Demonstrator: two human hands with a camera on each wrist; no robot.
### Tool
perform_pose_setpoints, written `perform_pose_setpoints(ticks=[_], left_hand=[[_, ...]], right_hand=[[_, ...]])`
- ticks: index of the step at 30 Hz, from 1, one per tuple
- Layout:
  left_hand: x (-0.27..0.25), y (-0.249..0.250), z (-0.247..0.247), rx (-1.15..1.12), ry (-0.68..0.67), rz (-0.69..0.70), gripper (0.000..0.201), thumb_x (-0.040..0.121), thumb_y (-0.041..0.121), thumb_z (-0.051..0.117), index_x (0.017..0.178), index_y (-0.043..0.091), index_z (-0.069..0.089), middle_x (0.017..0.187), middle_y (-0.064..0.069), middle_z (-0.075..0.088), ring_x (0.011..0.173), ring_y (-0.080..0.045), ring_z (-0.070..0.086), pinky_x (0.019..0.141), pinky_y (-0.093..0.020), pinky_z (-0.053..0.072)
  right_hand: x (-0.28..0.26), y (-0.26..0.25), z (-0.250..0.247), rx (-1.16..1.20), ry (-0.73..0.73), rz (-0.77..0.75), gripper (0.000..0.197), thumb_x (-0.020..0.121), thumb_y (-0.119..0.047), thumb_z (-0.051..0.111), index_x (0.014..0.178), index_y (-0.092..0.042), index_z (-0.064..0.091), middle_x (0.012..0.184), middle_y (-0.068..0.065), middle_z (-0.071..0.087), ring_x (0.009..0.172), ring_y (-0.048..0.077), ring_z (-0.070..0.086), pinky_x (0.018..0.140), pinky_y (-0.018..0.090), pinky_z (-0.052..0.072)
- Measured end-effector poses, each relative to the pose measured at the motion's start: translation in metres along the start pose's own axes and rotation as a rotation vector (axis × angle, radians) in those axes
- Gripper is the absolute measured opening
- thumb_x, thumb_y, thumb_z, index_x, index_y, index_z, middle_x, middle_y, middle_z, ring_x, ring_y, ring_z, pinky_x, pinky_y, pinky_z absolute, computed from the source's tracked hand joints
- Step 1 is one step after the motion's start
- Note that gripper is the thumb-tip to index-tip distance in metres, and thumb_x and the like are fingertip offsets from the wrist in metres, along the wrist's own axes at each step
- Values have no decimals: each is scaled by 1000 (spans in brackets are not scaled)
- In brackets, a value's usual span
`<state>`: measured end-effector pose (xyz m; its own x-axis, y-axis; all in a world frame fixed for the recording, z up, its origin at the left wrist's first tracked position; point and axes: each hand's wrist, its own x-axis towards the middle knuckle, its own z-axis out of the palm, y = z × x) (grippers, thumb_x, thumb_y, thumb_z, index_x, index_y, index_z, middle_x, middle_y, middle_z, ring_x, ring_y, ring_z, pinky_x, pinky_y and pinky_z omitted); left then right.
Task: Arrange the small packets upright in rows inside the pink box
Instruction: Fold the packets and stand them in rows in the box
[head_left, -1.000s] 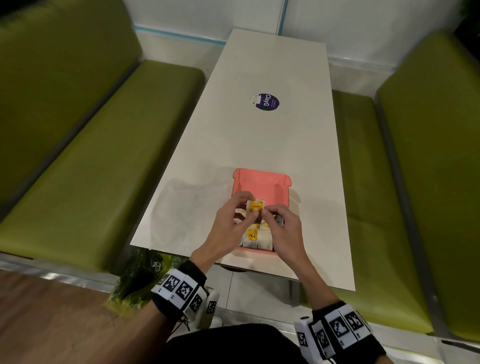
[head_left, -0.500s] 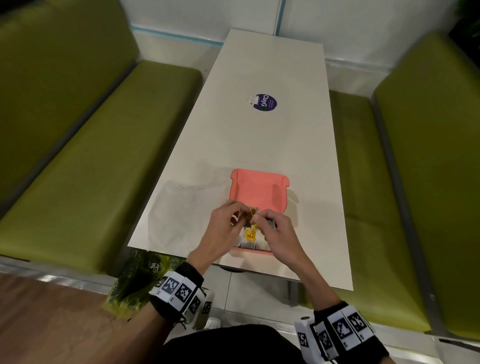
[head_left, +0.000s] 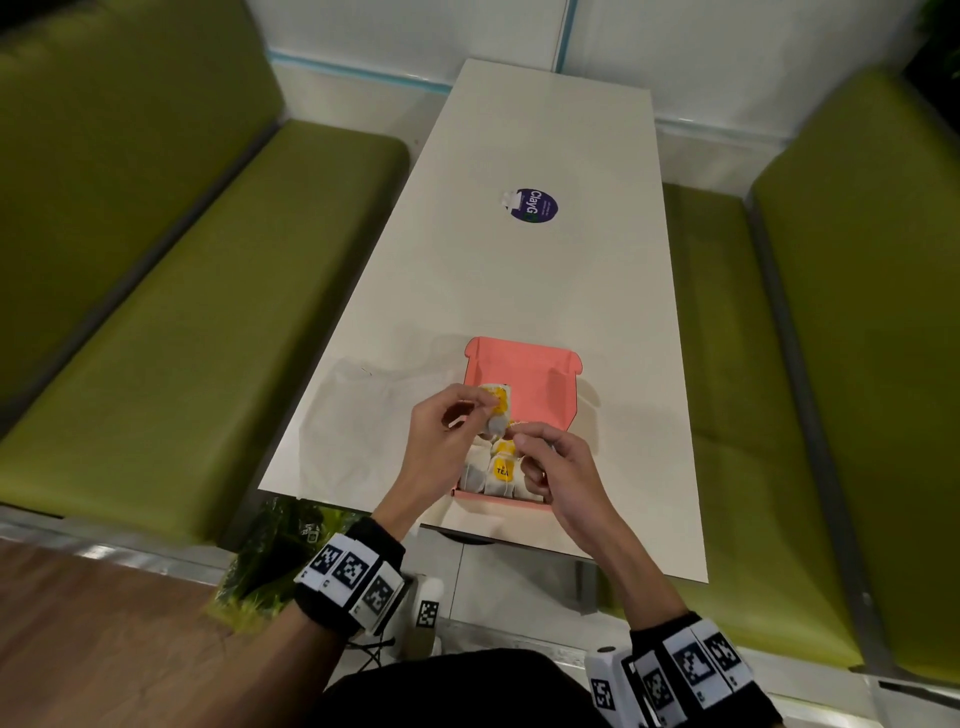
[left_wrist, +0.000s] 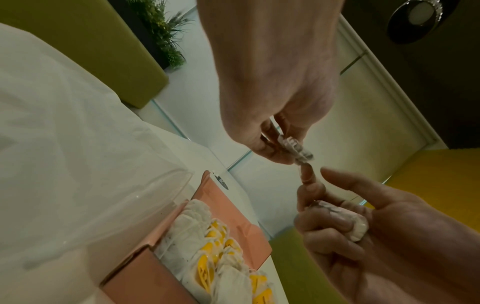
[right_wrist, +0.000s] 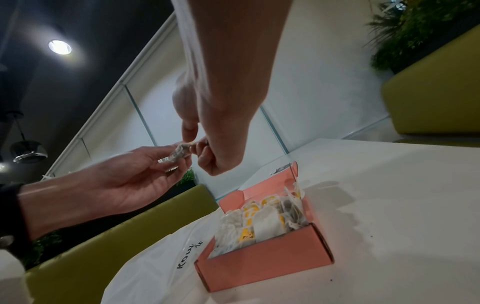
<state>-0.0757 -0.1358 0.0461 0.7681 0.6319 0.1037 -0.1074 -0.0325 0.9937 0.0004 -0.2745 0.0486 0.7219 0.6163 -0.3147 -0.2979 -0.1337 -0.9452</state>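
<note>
Head view: one small packet (head_left: 496, 415) with a yellow tag is held above the pink box (head_left: 524, 374), pinched by the left hand (head_left: 441, 447), whose fingers (head_left: 470, 402) clamp its upper edge. At about 4 o'clock from it, the right hand (head_left: 563, 478) curls its fingers on another small white packet (left_wrist: 345, 224) and touches the first one's lower end. More packets (head_left: 493, 470) stand packed in the box's near half. The box sits on the white tabletop (head_left: 519, 270); a clear plastic bag (head_left: 374, 415) lies at its 9 o'clock, and a round purple sticker (head_left: 534, 206) at its 12 o'clock, well apart.

Both hands have lifted a packet (head_left: 497, 415) up above the pink box (head_left: 540, 384).
</note>
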Motion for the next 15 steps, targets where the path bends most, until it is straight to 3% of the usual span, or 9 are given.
perform_pose_setpoints(ticks=[4, 8, 11, 15], left_hand=[[0, 0, 1, -38, 24, -30, 13, 91, -11, 59, 92, -3, 69, 85, -6, 70, 77, -7, 68, 69, -16, 53], [0, -3, 1, -31, 32, -47, 15, 91, -10, 60, 90, 1, 70, 86, -6, 71, 81, -9, 68, 74, -18, 53], [1, -7, 3, 5, 44, -44, 15, 90, -11, 60, 89, 1, 70, 86, -10, 71, 80, -10, 68, 73, -18, 52], [0, -14, 5, 85, 74, -10, 20, 91, -6, 62, 87, 12, 71, 87, -4, 73, 85, -20, 70, 76, -29, 56]], right_hand=[[-1, -3, 1, 152, -30, 81, 17, 96, -5, 54, 103, 5, 67, 70, 2, 50, 55, 11, 32, 51, 26, 20], [-2, -5, 2, 249, -101, 155, 18, 97, -9, 54, 100, 2, 68, 74, 0, 55, 54, 10, 33, 49, 22, 20], [-2, -7, 5, 235, -135, 148, 18, 96, -11, 55, 96, -2, 70, 75, 1, 53, 55, 10, 33, 49, 22, 21], [-4, -10, 9, 195, -150, 100, 20, 96, -8, 54, 100, -3, 72, 76, 2, 52, 55, 10, 33, 50, 23, 21]])
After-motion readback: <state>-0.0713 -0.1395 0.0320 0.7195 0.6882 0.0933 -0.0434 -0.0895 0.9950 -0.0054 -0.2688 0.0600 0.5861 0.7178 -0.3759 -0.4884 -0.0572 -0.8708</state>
